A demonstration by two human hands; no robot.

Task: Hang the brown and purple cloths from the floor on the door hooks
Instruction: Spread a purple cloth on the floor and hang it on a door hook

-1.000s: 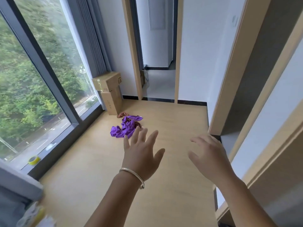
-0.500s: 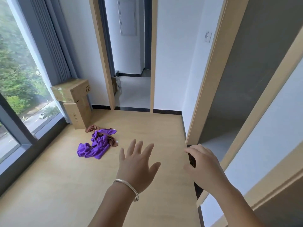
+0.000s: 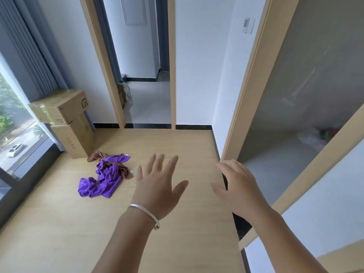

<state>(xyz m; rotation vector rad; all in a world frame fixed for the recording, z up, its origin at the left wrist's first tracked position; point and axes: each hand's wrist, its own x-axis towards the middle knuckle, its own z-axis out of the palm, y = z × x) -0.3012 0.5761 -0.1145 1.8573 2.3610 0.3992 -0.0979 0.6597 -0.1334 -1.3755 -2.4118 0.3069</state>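
A crumpled purple cloth (image 3: 103,179) lies on the wooden floor (image 3: 59,223) near the window. A brown cloth (image 3: 96,155) is tangled with it, partly underneath. My left hand (image 3: 157,186), with a silver bracelet on the wrist, is stretched out in the air with fingers spread, to the right of the cloths and apart from them. My right hand (image 3: 238,186) is held out with relaxed fingers, holding nothing, above the floor's edge by the wooden door frame (image 3: 248,85). No door hooks are in view.
Two stacked cardboard boxes (image 3: 69,123) stand against the wall by the window (image 3: 15,138), just behind the cloths. An open doorway (image 3: 145,75) leads to a corridor straight ahead. On the right is a glass sliding door (image 3: 305,99) in a wooden frame.
The view has swung right and moved closer to the cloths, so they now lie lower and further left. Both hands stay outstretched and hold nothing.
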